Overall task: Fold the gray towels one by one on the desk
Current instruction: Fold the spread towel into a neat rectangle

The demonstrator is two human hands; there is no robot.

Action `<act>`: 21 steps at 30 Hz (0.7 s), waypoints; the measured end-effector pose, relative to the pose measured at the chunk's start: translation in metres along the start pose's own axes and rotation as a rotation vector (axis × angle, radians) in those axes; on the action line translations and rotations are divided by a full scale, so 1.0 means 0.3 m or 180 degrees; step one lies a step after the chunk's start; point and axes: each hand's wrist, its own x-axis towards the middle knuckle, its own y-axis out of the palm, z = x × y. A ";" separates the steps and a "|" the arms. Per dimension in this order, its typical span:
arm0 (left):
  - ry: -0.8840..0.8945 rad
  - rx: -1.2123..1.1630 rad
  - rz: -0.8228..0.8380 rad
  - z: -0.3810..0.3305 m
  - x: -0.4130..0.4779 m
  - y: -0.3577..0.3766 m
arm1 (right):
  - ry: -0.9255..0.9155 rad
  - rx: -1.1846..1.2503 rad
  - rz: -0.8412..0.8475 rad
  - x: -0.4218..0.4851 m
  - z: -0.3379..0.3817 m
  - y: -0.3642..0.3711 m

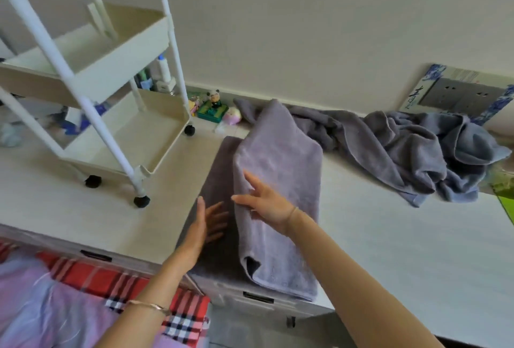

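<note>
Nearest the camera: plaid cloth point(91, 275) lies at lower left, below the desk point(389, 236) front. A thin bracelet point(150, 306) sits on the left wrist. A drawer handle point(257, 297) shows under the desk edge.

On the desk, centre: one gray towel point(278, 158) lies lengthwise away from the person, its near end at the front edge. Its right part is folded over to the left, forming a lighter upper layer; a darker lower layer stays exposed along the left side.

Left hand point(199, 226): fingers straight and together, nothing clasped, resting on the exposed lower layer with fingertips at the fold. Right hand point(267, 204): fingers spread flat, nothing clasped, pressing on the upper layer.

Left of the towel: a white wheeled cart point(122, 49) stands on the desk.

Farther back: a small figurine point(214, 100) by the wall. Right rear: a pile point(403, 150) of unfolded gray towels, crumpled, touching the first towel's far end. Behind it, a wall socket point(461, 94).
</note>
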 end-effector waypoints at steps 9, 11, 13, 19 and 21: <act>0.0214 0.0782 -0.0586 0.022 -0.007 -0.161 | -0.0034 -0.1569 -0.2942 0.052 -0.279 -0.111; 0.0276 0.0855 -0.0644 0.033 0.004 -0.166 | 0.0352 -0.1568 -0.3395 0.022 -0.312 -0.171; 0.0285 0.0858 -0.0599 0.048 0.016 -0.176 | 0.0609 -0.1067 -0.3208 0.023 -0.333 -0.213; 0.0277 0.0967 -0.0407 0.062 0.011 -0.157 | 0.0223 -0.0397 -0.2746 -0.035 -0.334 -0.280; 0.0239 0.1013 -0.0190 0.078 -0.004 -0.096 | 0.0062 -0.0345 -0.2995 -0.093 -0.339 -0.336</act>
